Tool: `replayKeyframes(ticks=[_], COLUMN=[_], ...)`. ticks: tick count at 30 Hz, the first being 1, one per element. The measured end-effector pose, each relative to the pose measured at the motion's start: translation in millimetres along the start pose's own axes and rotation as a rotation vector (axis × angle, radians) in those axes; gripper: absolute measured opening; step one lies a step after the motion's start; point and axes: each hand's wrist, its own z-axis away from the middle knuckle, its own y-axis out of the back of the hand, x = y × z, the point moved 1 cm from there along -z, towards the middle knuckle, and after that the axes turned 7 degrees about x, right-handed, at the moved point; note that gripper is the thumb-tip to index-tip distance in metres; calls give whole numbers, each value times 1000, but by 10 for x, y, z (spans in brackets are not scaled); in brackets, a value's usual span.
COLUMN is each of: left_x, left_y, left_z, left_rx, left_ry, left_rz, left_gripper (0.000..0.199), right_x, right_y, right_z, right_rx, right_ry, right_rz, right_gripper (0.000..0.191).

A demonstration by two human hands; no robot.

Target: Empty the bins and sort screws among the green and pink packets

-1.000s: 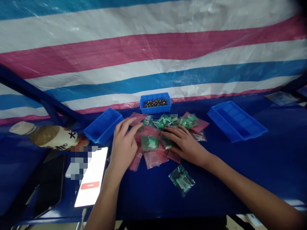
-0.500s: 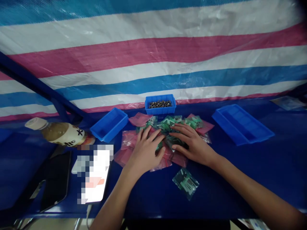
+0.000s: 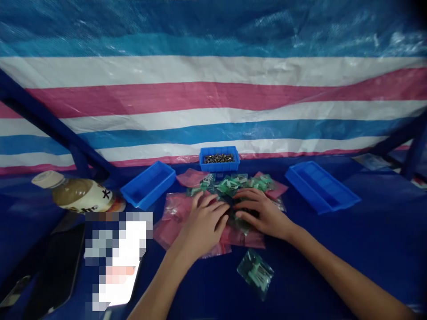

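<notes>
The left hand (image 3: 203, 226) and right hand (image 3: 263, 213) are covering the middle of the bags (image 3: 230, 182), hiding whatever lies under the fingers and whether either hand is gripping one. Both forearms are running off the bottom edge. A pixel block is masking the lit phone (image 3: 123, 240) and cutting across the bottle (image 3: 82, 194). The dark phone (image 3: 55, 266) is slipping past the bottom edge. The metal parts (image 3: 218, 158) are looking too small to tell apart, and blur is obscuring what the lone bag (image 3: 255, 272) contains.
</notes>
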Motion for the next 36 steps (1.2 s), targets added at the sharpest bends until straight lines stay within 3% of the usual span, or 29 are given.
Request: replayKeyframes(ticks=[4,8,12,15,18,23,27,32,36], left_x=[-13,-39,-54,-72,-104,-165,-176,-219,-245], left_y=[-27,-59,-39,-3,14,3,0,38,99], left_z=[3,-7,-1,11,16,-1,-13,-25,-40], left_rx=[55,88,122,138,152,182,176,221,315], left_ry=[-12,-3,1,11,24,93,73,106,166], left_rz=[-27,-97,-145,-183,-213,-257,-264,-268,-293], left_gripper=[28,29,25,21,21,20,21,33,39], right_x=[172,445,598,629,675,725,702,579,408], right_y=[34,114,43,-101,-179,-174,-116,175,443], right_z=[-188,-684,-1217,-1499,-1651,-1664,-1613,-1488,-1209], right_rx=[180,317,114,-53,-119,-70,-23,67,66], right_ry=[-18,-80,-303,-266,-258,-265,-261,-117,19], right_rz=[59,258,455,449,437,405,398,440,452], right_gripper=[26,48,89,109,114,110,116,116,113])
